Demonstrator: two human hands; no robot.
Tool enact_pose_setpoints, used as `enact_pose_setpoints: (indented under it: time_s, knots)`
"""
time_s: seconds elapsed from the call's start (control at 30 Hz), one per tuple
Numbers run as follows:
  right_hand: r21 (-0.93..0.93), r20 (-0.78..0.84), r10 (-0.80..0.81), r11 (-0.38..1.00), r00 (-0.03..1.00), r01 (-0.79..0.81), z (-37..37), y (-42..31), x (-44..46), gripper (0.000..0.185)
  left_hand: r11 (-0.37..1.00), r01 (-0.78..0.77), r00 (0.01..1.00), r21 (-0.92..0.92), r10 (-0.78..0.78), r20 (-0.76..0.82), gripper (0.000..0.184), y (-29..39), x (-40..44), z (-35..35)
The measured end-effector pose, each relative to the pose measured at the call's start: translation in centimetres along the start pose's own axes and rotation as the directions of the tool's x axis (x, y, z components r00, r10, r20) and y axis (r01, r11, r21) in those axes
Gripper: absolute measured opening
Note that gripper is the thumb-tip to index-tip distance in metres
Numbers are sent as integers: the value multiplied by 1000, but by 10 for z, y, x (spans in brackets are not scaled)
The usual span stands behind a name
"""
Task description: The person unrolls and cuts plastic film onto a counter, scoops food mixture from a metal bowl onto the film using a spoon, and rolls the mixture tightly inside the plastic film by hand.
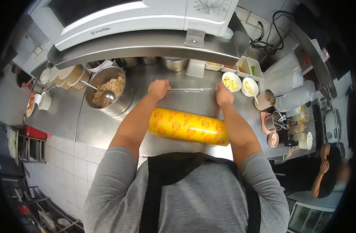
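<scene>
A large yellow roll of plastic wrap point(187, 126) with red print lies across the steel counter, close to my body. Beyond it, a clear sheet of plastic wrap point(191, 89) is stretched between my hands, its far edge bunched into a shiny line. My left hand point(159, 89) is closed on the left end of that edge. At the other end my right hand point(224, 94) grips the wrap, just below a white bowl of yellow pieces point(231, 82). The fingertips of both hands are mostly hidden.
Left stands a steel pot point(121, 101) of shredded food with a ladle point(109, 95). A steel shelf point(147, 48) carrying a white oven point(147, 19) overhangs the back. Sauce containers and utensils crowd the right, beside plastic bags point(284, 75). Another person point(302, 171) stands far right, arms crossed.
</scene>
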State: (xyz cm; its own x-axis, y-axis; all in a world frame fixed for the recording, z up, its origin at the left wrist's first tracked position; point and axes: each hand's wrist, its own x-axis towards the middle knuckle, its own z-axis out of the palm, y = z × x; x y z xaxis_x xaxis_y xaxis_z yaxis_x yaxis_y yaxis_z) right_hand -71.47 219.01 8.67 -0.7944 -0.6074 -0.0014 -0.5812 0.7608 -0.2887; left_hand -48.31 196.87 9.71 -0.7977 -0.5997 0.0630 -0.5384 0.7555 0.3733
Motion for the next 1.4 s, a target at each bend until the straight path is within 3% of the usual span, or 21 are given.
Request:
enact_pose_setpoints:
  time_s: [0.17, 0.3, 0.47, 0.57, 0.7, 0.73, 0.8, 0.87, 0.97, 1.07, 1.13, 1.2, 1.23, 1.3, 1.33, 1.37, 1.4]
  knots:
    - [-159, 95, -2, 987, 995, 17, -1, -11, 8, 19, 931, -258, 943, 259, 301, -144, 13, -29, -4, 28]
    - [-132, 87, -49, 989, 995, 60, -1, -8, 11, 18, 850, -389, 849, 355, 481, -221, 11, -33, -5, 33]
    - [-45, 67, -208, 976, 976, 211, 0, 9, 21, 21, 834, -376, 880, 403, 458, -127, 12, -31, 2, 29]
    - [-135, 131, -288, 943, 949, 305, -5, 17, 22, 22, 805, -345, 892, 482, 441, -98, 16, -26, 1, 24]
    - [-180, 116, -254, 945, 960, 272, -7, 17, 17, 22, 779, -350, 861, 520, 486, -149, 22, -14, 11, 0]
    - [-181, 113, -249, 947, 962, 266, -6, 16, 16, 22, 770, -494, 840, 403, 542, -5, 23, -6, 17, -4]
    - [-154, 85, -252, 953, 964, 263, -1, 18, 17, 21, 708, -698, 707, 102, 661, 252, 25, 22, 28, -10]
    - [-108, 28, -271, 956, 962, 273, 2, 21, 19, 20, 641, -750, 555, -163, 744, 371, 43, 49, 22, 3]
    - [5, 11, -222, 975, 975, 222, -1, 21, 18, 19, 537, -833, 395, -133, 746, 536, 56, 63, 26, 17]
    - [124, 49, -187, 976, 981, 180, -1, 22, 23, 17, 499, -867, 423, 12, 722, 547, 58, 47, 31, 28]
    - [341, 272, -106, 940, 957, 8, -8, 28, 34, 18, 513, -859, 428, 3, 713, 556, 60, 45, 32, 27]
    - [504, 486, -85, 840, 870, -199, -28, 26, 39, 19, 529, -849, 434, -11, 708, 557, 61, 46, 31, 27]
    - [516, 455, -118, 843, 882, -154, -40, 26, 37, 24, 534, -846, 436, -18, 710, 552, 62, 45, 32, 28]
    - [395, 91, -239, 900, 967, 186, -52, 24, 34, 24, 539, -842, 440, -22, 709, 552, 63, 46, 33, 30]
    - [277, -87, -319, 902, 944, 331, -57, 23, 32, 23, 541, -841, 442, -18, 705, 555, 63, 47, 33, 30]
    - [352, -207, -228, 890, 951, 290, -62, 20, 33, 21, 544, -839, 444, -15, 701, 559, 63, 48, 33, 29]
    - [501, -110, -224, 829, 968, 248, -66, 18, 33, 22, 549, -836, 445, -18, 696, 563, 65, 49, 33, 27]
